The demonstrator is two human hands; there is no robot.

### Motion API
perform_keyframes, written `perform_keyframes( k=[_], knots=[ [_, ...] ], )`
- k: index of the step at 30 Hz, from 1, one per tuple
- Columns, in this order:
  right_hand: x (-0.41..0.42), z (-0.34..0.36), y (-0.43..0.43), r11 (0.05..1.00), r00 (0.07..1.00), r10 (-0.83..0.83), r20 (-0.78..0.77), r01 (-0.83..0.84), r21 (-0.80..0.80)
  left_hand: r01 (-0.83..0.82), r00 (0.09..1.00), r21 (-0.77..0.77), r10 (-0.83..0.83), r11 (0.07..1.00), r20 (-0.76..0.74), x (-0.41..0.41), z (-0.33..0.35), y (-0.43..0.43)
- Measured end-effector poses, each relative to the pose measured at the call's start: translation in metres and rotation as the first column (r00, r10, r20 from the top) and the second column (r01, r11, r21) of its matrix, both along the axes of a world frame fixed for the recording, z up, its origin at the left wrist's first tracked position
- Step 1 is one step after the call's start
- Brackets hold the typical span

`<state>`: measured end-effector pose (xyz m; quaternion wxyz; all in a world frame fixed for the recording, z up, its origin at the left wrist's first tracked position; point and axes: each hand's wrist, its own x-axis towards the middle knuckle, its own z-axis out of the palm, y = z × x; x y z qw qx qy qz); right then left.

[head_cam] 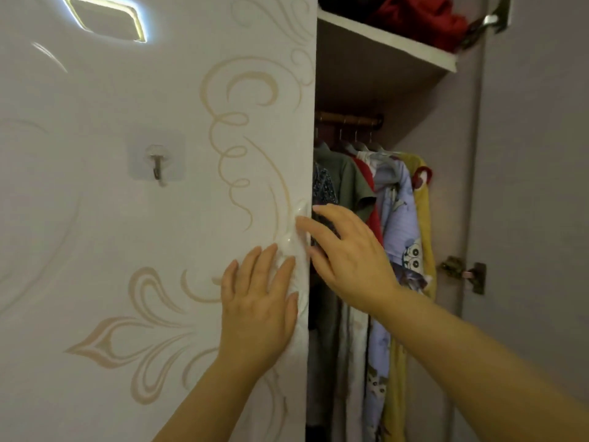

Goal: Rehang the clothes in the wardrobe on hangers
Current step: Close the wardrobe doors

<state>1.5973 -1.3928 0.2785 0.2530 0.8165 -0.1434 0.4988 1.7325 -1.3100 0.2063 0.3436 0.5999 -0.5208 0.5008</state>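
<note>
Hanging clothes (392, 218): just past your right hand (347, 253), up and to its right; they drop vertically from the rod (350, 119), which runs left-right.
Right hand: nearer, fingers spread, holding nothing, at the door (159, 250) edge.
Left hand (259, 311): flat on the door, fingers straight, just beside the right.
Door: stands between your left hand and the clothes.

Closed wardrobe door (159, 250) on the left, an adhesive hook (156, 165) stuck on it. Left hand (258, 311) flat against that door, just below its handle (299, 231); right hand (347, 260) at the door's edge, before the hanging clothes (395, 202). They hang from the rail (347, 119), under a shelf (385, 39) carrying folded fabric (424, 17).
</note>
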Motion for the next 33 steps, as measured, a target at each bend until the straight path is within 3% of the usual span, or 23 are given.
perform_keyframes(
  k=[6,14,19,24,28,33],
  knots=[
    [-0.100,-0.018,-0.006,0.963,0.961,-0.265,0.075,0.259,0.079,0.303,0.953,0.014,-0.303,0.953,0.006,-0.081,0.015,-0.041],
    [-0.261,-0.032,0.008,0.826,0.812,-0.564,0.150,0.550,0.126,0.588,0.806,0.132,-0.592,0.798,-0.013,-0.226,0.026,-0.082],
    [-0.359,-0.033,0.013,0.788,0.741,-0.604,0.294,0.609,0.085,0.675,0.723,0.154,-0.688,0.721,0.051,-0.321,0.048,-0.092],
    [-0.448,-0.030,0.001,0.809,0.682,-0.561,0.469,0.571,0.139,0.735,0.663,0.057,-0.733,0.676,0.151,-0.411,0.091,-0.099],
    [-0.487,-0.039,-0.021,0.812,0.715,-0.571,0.403,0.564,0.150,0.687,0.693,0.072,-0.682,0.723,0.234,-0.482,0.138,-0.103],
    [-0.497,-0.049,-0.047,0.851,0.777,-0.524,0.348,0.492,0.182,0.280,0.822,0.198,-0.341,0.939,0.457,-0.516,0.166,-0.128]
  ],
)
